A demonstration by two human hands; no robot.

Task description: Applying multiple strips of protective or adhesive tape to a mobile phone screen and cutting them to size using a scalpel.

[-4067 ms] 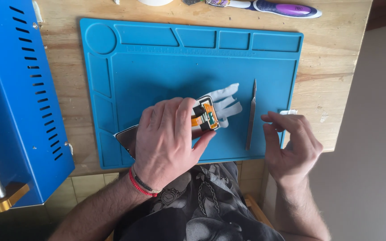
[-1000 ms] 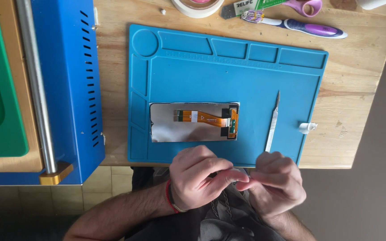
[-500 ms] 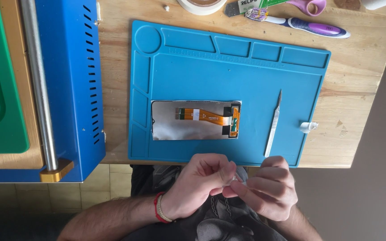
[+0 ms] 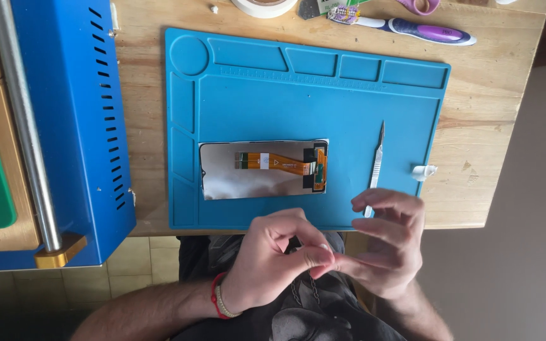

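Both hands held together in front of the body, just off the near edge of the pale wooden worktop (image 4: 488,145). Left hand (image 4: 273,262) curled, thumb and forefinger pressed onto the fingertips of the right hand (image 4: 387,243); seemingly pinching or rubbing something tiny between them, though whatever it is stays too small to make out. Upper fingers of the right hand spread loosely above the contact point, overlapping the handle end of the slim metal scalpel-like blade tool (image 4: 377,164) in this view; cannot tell whether touching it.

Lying flat in the middle of the blue silicone repair mat (image 4: 323,95): the rectangular phone display panel, back side up, silvery with an orange flex ribbon (image 4: 263,170), untouched and well apart from both hands. Blade tool just right of it on the mat, tip pointing away. Small white cap-like piece (image 4: 423,170) at the mat's right edge. Blue metal machine with vent slots (image 4: 74,120) to the left; roll of tape (image 4: 263,6) and purple-handled tool (image 4: 431,31) along the far edge.

Likely risks: the tiny pinched bit slipping and dropping off the worktop into the lap; a stray sleeve or finger knocking the blade tool onto the exposed ribbon, creasing or nicking it; a fingertip cut on the bare blade.
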